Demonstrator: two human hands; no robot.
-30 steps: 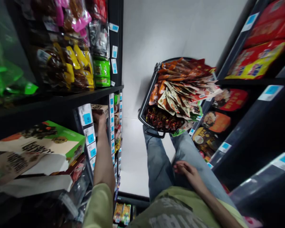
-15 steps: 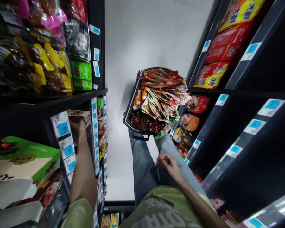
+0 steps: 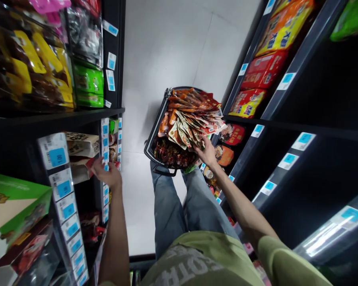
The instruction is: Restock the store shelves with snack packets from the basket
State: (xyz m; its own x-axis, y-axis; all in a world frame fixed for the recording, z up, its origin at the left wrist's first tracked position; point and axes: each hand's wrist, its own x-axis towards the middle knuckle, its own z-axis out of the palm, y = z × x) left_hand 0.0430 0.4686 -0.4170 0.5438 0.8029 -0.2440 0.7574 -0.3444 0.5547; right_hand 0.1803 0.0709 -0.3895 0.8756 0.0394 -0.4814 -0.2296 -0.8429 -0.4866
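Observation:
My right hand (image 3: pixel 206 153) is at the near right side of a black shopping basket (image 3: pixel 155 134). Its fingers are closed on the lower edge of the cream snack packets (image 3: pixel 183 129) fanned out there. Orange-red packets (image 3: pixel 188 101) lie behind them and dark red packets (image 3: pixel 173 153) in front. My left hand (image 3: pixel 106 173) is at the left shelf, fingers apart, just beside a red-edged white carton (image 3: pixel 81 170). A cream box with dark lettering (image 3: pixel 82 143) sits above that carton. Whether the fingertips touch the carton is hard to tell.
Shelves with price tags (image 3: pixel 68 210) flank me on both sides. Bagged snacks (image 3: pixel 32 67) fill the upper left shelf. On the right are red and yellow noodle packs (image 3: pixel 264 71) and round-lidded tubs (image 3: pixel 232 134). Pale floor (image 3: pixel 167 43) runs ahead between the shelves.
My right hand has moved from my lap up to the packets in the basket. My left hand has drawn back out of the shelf box. The view has shifted slightly to the right.

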